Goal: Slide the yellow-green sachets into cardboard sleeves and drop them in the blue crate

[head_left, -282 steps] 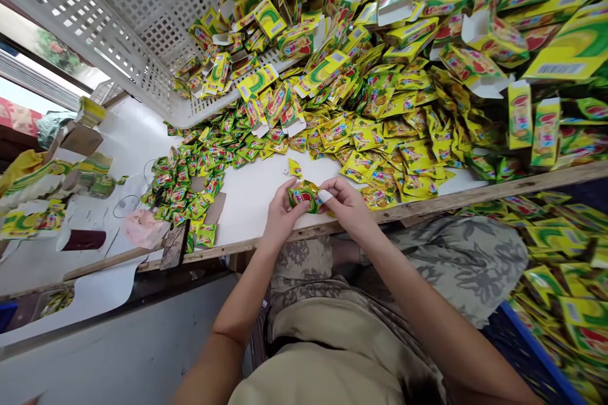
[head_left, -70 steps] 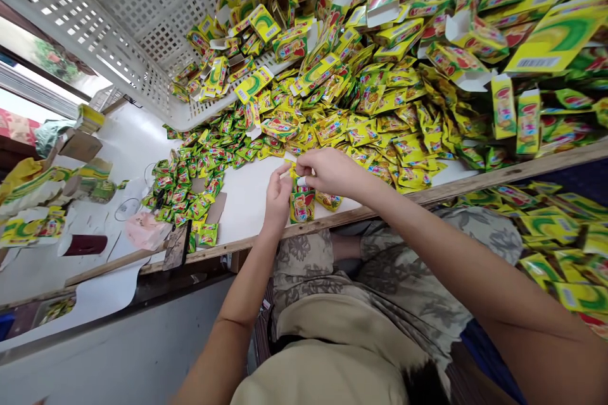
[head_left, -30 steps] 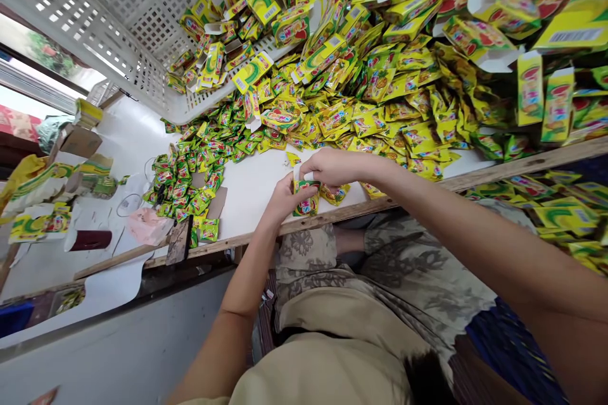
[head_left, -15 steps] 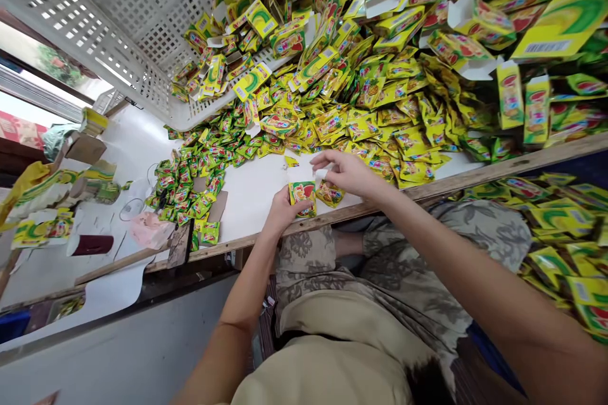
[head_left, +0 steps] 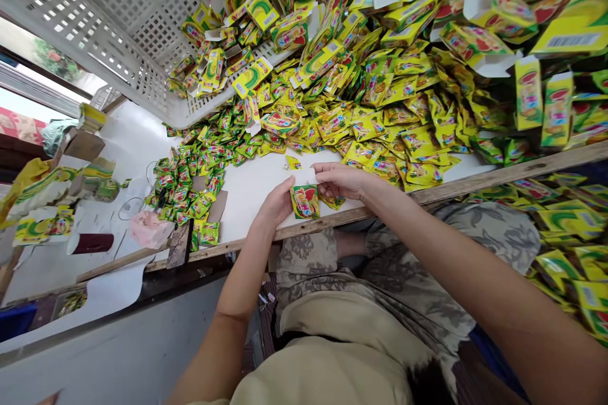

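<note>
A small green and yellow carton point(head_left: 304, 201) with a red fruit picture stands near the table's front edge, its white top flap raised. My left hand point(head_left: 278, 204) grips the carton's left side, thumb near the top. Closed at the upper right corner is my right hand point(head_left: 341, 181), its fingertips on the white flap. Under that hand lies a yellow sachet point(head_left: 331, 201), partly hidden. A small yellow packet point(head_left: 293, 162) lies just beyond the carton.
A white perforated crate point(head_left: 142, 44) lies tipped at the back left, spilling cartons. Yellow sachets point(head_left: 370, 126) heap behind my hands, and small green sachets point(head_left: 190, 183) lie to the left. A wooden edge strip point(head_left: 427, 193) runs along the front. More cartons point(head_left: 565, 221) lie below, at right.
My left thumb has moved off the carton's front to its upper side. My right hand has come down and closed at the flap. The carton has shifted slightly right.
</note>
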Motion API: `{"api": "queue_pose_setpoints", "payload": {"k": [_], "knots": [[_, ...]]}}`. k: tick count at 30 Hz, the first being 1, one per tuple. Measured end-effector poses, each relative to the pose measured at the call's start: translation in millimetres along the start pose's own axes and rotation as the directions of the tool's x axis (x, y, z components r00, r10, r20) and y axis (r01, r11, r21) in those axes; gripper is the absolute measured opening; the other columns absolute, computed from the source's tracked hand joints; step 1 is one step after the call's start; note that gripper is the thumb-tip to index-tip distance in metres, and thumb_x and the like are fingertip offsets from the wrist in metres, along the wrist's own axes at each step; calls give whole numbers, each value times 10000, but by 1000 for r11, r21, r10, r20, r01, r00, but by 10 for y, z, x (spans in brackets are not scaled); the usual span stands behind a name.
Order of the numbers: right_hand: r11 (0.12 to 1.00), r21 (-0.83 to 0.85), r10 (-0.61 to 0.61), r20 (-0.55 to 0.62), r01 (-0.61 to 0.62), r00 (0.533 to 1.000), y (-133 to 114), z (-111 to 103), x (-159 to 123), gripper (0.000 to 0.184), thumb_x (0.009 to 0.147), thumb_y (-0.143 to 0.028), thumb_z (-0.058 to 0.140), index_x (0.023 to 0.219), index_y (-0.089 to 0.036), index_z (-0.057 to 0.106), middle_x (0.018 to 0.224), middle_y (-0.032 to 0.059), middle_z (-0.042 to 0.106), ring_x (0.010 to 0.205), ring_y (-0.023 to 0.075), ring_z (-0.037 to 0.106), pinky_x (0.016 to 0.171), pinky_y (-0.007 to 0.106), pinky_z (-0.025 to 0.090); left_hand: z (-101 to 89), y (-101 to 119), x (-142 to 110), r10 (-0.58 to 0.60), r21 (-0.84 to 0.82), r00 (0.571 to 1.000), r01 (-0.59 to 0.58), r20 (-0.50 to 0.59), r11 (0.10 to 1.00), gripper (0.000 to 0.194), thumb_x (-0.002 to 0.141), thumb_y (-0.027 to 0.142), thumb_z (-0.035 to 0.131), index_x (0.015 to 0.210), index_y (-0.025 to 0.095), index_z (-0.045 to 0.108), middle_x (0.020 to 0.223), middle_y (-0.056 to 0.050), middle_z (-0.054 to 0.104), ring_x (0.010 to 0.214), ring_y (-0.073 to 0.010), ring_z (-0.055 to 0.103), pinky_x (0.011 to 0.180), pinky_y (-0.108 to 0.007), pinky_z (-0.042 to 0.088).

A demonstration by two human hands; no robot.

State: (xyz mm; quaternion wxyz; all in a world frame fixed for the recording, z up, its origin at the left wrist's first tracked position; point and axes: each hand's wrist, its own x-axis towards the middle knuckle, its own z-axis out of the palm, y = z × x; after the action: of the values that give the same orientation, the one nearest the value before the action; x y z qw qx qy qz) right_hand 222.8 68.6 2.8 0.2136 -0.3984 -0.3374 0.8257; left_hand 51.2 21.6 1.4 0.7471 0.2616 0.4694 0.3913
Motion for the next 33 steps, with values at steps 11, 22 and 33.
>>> {"api": "queue_pose_setpoints", "payload": {"k": [11, 22, 33], "knots": [[706, -446, -569, 106, 550, 816, 169, -67, 20, 243, 704, -393, 706, 795, -171, 665, 819, 48, 698, 722, 154, 623, 668, 273, 497, -172, -57, -27, 494, 352, 850, -412, -182, 840, 344, 606, 406, 847, 764, 158, 670, 859, -48, 733, 848, -160, 665, 834, -306, 504], [732, -427, -598, -30, 531, 801, 234, -83, 41, 296, 711, -437, 680, 828, -173, 613, 725, 8, 628, 630, 130, 562, 603, 261, 448, -67, -199, -124, 617, 371, 740, -511, -269, 775, 365, 607, 402, 852, 766, 169, 620, 874, -31, 693, 839, -139, 657, 833, -291, 523], [723, -445, -587, 8, 529, 809, 252, -96, 40, 272, 721, -391, 671, 889, -177, 670, 821, 32, 691, 726, 163, 617, 688, 291, 499, -74, -89, -137, 592, 457, 789, -471, -165, 755, 317, 647, 415, 820, 798, 175, 680, 825, -22, 701, 770, -138, 663, 789, -293, 543]]}}
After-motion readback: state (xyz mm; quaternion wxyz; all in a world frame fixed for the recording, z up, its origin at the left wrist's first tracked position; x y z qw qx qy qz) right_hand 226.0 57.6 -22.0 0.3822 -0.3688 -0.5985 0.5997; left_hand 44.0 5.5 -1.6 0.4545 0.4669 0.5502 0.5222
